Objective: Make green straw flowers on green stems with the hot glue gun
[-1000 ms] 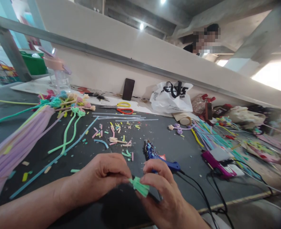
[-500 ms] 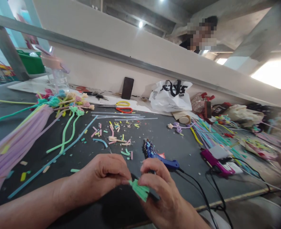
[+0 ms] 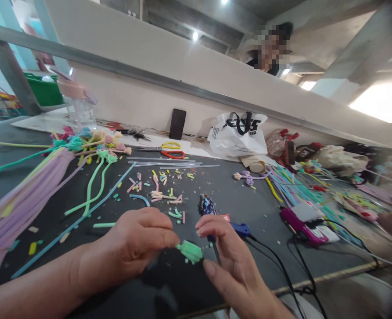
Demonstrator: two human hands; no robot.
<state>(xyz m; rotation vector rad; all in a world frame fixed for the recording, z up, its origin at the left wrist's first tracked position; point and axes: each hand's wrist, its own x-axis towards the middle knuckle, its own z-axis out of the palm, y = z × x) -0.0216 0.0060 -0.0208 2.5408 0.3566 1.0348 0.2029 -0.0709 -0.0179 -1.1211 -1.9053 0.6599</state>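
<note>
My left hand (image 3: 143, 241) is closed, pinching one end of a bundle of short green chenille stem pieces (image 3: 191, 252). The bundle's free end points right, toward my right hand (image 3: 231, 261). That hand's thumb and forefinger are spread, just apart from the bundle; its lower fingers are partly hidden. A narrow dark strip shows between thumb and forefinger, and I cannot make out what it is. Behind the right hand lies a blue glue gun (image 3: 241, 229), partly covered by the fingers. Cut chenille bits (image 3: 161, 195) are scattered beyond my hands.
Purple chenille stems (image 3: 33, 190) lie at left beside finished-looking coloured clusters (image 3: 83, 139). Scissors (image 3: 172, 149), clear glue sticks (image 3: 169, 162) and a phone (image 3: 178, 124) are farther back. At right are a white bag (image 3: 239, 133), a magenta device (image 3: 302, 228) and black cords (image 3: 276, 254).
My right thumb and fingers have come off the green bundle and spread apart. The left hand still pinches the bundle, which now lies more level.
</note>
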